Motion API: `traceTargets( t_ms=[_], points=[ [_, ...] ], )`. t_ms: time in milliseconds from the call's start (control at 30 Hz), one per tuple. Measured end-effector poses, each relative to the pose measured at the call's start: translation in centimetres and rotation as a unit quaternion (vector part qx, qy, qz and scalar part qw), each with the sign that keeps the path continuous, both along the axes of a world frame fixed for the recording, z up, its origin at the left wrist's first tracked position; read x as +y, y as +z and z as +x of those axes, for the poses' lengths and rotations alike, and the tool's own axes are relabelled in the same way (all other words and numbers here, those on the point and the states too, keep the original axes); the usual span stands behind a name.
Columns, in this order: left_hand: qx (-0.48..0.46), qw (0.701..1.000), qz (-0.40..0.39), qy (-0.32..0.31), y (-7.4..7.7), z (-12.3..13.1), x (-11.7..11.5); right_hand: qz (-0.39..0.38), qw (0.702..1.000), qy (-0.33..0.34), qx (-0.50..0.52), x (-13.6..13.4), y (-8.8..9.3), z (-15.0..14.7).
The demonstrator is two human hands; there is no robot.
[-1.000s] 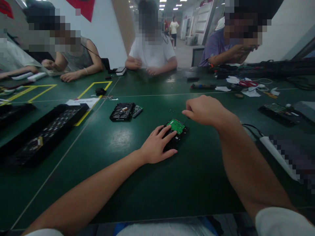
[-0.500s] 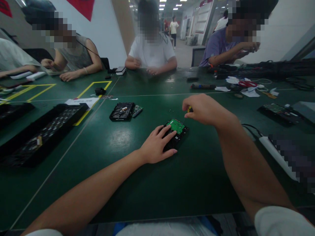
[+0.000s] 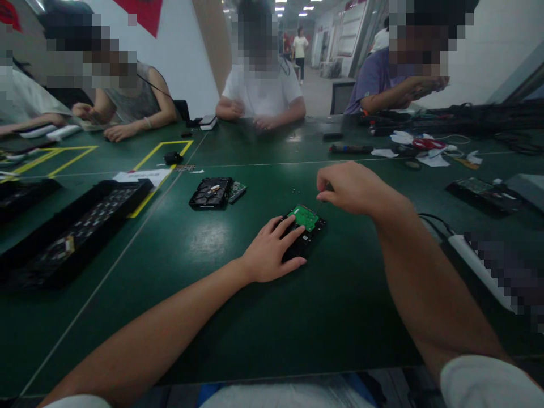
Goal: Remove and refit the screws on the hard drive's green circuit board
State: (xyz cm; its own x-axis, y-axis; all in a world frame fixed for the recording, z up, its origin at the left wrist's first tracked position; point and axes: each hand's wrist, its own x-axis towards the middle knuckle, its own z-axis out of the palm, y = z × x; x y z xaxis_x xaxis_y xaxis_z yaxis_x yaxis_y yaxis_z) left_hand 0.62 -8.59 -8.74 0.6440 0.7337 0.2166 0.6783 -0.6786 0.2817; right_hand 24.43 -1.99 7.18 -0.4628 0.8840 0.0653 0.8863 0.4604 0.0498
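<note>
A black hard drive with a green circuit board on its upper face lies on the table before me. My left hand rests spread across it, fingertips at the board and thumb along the near side. Above the drive's far right corner, my right hand is closed around a screwdriver. Most of its handle is hidden by the fingers; the thin shaft points down at the board's right edge. Several tiny screws lie just beyond the drive.
Another hard drive sits to the left beside a loose circuit board. A long black tray is farther left. On the right lie another drive and a white device with a cable. Several people sit across the green table.
My right hand has turned slightly around the screwdriver, and the yellow on its handle no longer shows. My left hand and the hard drive have stayed in place.
</note>
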Motion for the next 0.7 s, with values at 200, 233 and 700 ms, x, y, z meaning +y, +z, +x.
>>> traceTargets(
  t_ms=[200, 233, 700],
  points=[
    [-0.002, 1.0, -0.002, 0.003, 0.06, 0.04, -0.05, -0.014, 1.0, 0.003, -0.014, 0.01, -0.07, 0.09],
    [-0.004, 1.0, -0.003, 0.002, 0.08, 0.03, -0.07, -0.016, 0.999, -0.014, -0.028, -0.08, -0.02, 0.06],
    [-0.009, 1.0, -0.004, 0.002, 0.16, 0.07, -0.11, -0.021, 0.999, 0.027, -0.037, -0.18, 0.13, -0.08]
  ],
)
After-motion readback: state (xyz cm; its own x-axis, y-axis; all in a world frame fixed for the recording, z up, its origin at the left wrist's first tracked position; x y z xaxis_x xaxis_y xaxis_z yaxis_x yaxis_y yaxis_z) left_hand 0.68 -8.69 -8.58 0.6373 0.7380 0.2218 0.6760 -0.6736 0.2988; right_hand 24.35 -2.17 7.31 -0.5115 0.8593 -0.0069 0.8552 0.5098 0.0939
